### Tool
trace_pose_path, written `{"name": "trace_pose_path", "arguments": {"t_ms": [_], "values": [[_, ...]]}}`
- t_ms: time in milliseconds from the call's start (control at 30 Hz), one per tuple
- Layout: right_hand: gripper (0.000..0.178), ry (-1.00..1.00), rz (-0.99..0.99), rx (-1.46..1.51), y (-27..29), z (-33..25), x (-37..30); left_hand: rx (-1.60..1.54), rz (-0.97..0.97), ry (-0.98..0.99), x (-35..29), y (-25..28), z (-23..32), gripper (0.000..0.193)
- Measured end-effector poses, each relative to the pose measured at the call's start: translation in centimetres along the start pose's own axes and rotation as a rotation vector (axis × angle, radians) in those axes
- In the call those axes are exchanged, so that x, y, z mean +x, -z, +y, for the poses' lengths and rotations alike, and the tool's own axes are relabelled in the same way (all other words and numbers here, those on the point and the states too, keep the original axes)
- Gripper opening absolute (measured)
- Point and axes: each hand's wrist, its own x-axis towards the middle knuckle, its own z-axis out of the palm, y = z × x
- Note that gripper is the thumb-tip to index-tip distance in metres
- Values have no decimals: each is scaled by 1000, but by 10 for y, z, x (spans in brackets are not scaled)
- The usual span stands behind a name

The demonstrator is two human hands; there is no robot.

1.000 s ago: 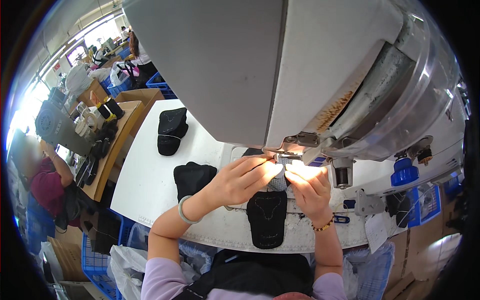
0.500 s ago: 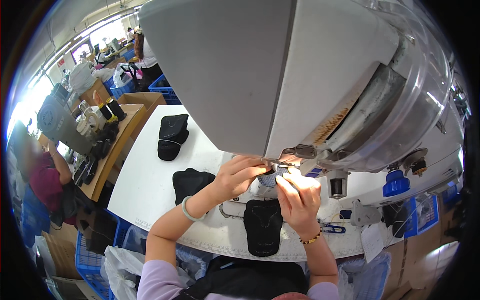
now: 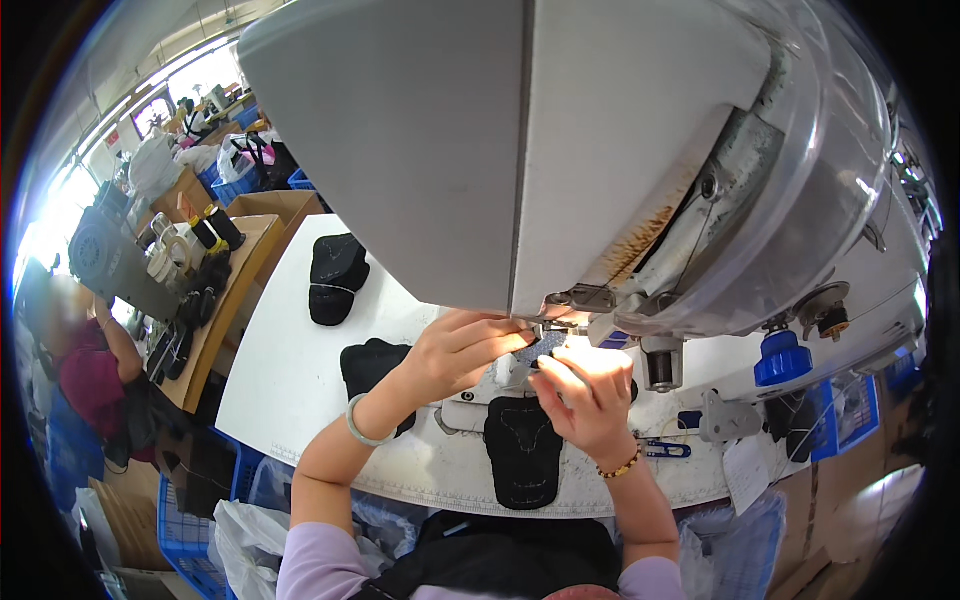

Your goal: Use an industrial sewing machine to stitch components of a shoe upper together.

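Under the lit needle area of a sewing machine (image 3: 470, 150), both my hands work at a small grey-blue patterned piece (image 3: 545, 347) with a dark edge. My left hand (image 3: 452, 358) pinches the left side of this piece. With thumb and fingertips together, my right hand (image 3: 588, 398) is closed at its right side, partly washed out by the lamp. Fingers cover much of the piece. Below the hands a black shaped fabric piece (image 3: 524, 455) with pale stitched lines lies flat on the white table (image 3: 285, 370). Another black piece (image 3: 368, 368) lies partly behind my left forearm.
A tied black bundle (image 3: 336, 280) lies at the table's far left. Blue thread snips (image 3: 665, 449) and a grey metal part (image 3: 722, 424) lie right of my right wrist. A blue crate (image 3: 845, 415) stands at right. A co-worker (image 3: 95, 370) sits at far left.
The view has shifted a little, so the machine head appears farther left. My right hand has drawn slightly left and down along the piece. My left hand keeps its pinch.
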Motion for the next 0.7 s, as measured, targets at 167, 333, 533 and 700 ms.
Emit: {"name": "trace_pose_path", "arguments": {"t_ms": [167, 333, 533, 700], "values": [[25, 28, -5, -11, 0, -2, 1, 83, -81, 21, 6, 6, 20, 33], [24, -4, -12, -16, 1, -1, 0, 147, -123, 60, 9, 6, 29, 29], [16, -102, -36, 11, 3, 2, 3, 258, -179, 31, 12, 6, 35, 27], [22, -107, -54, 30, 2, 9, 1, 286, -290, -5, 7, 9, 35, 30]]}}
